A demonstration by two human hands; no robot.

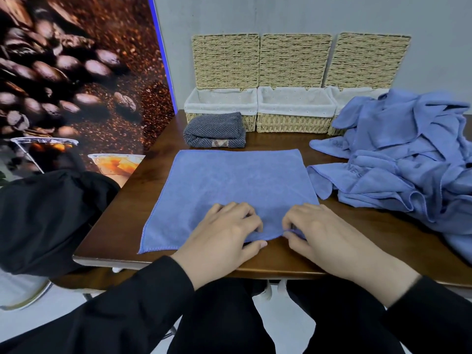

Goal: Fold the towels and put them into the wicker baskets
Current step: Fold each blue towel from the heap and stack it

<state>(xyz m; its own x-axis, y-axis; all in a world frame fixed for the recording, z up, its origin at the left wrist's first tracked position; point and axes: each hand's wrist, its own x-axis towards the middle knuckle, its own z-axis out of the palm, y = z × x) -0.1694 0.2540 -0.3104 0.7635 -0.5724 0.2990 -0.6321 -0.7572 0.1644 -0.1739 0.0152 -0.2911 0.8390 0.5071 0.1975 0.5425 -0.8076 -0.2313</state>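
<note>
Blue microfibre is bunched under both hands at the near edge of the spread towel (229,190), which lies flat on the brown table (122,215). Left hand (222,233) has its fingers curled onto the cloth with the thumb tucked under the hem, holding the edge near its middle; right hand (321,233) just beside it pinches the same hem between thumb and fingertips, so both grips are narrow and closed on fabric. From that pinch the towel runs away from the person, its left near corner lying free well out from the left hand, its right near corner hidden behind the right hand. Beyond the far hem sits a rolled grey cloth (214,131), touching or nearly touching the front of the leftmost basket (219,108). Two more lined baskets (293,111) stand in a row to its right, lids propped behind them. Out past the right hand, a loose heap of blue towels (408,154) sprawls toward the table's edge. My judgement: with both grips so close together near the centre, lifting the hem could leave the outer corners sagging and give a crooked fold; a wide sweep might also drag the heap or nudge the grey roll.
</note>
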